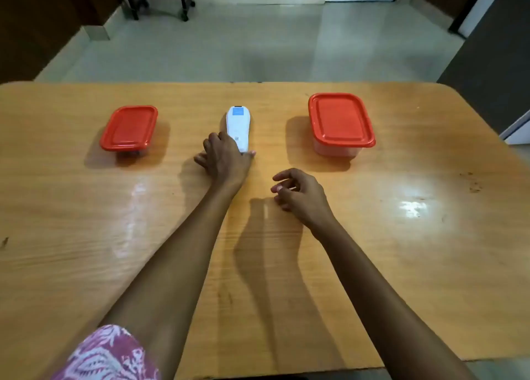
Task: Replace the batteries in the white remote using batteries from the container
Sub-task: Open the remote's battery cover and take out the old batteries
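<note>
Lying in the middle of the wooden table (86, 236), between two red-lidded containers: the white remote (238, 127), back side up, with a small blue label at the far end and a printed code near the close end. Long axis running almost straight away from the person, close end pointed back at the body.

Draped over that close end: the left hand (225, 159), fingers (213, 140) curled along the remote's left edge, thumb tip showing at the right of the bottom corner. Closed around the end of the remote, by the look of it, though the underside of the grip is hidden. Remote apparently flat on the table, not yet lifted.

Hovering just short of it and slightly to the right: the right hand (299, 197), fingers loosely bent and apart, holding nothing, touching nothing.

Off to the left, well apart from the remote: the smaller container (129, 128), low and flat, lid on. Off to the right, at about the same remove: the larger container (341, 121), deeper, lid on. Contents of both unseen, so no telling which holds the batteries.

Judged as the opening step: taking up the remote. Left hand plainly the nearer one, already in contact. Likely need next: lifting the remote along its length toward the body, so the free right hand can work on the battery cover. Both lids yet to be opened.
</note>
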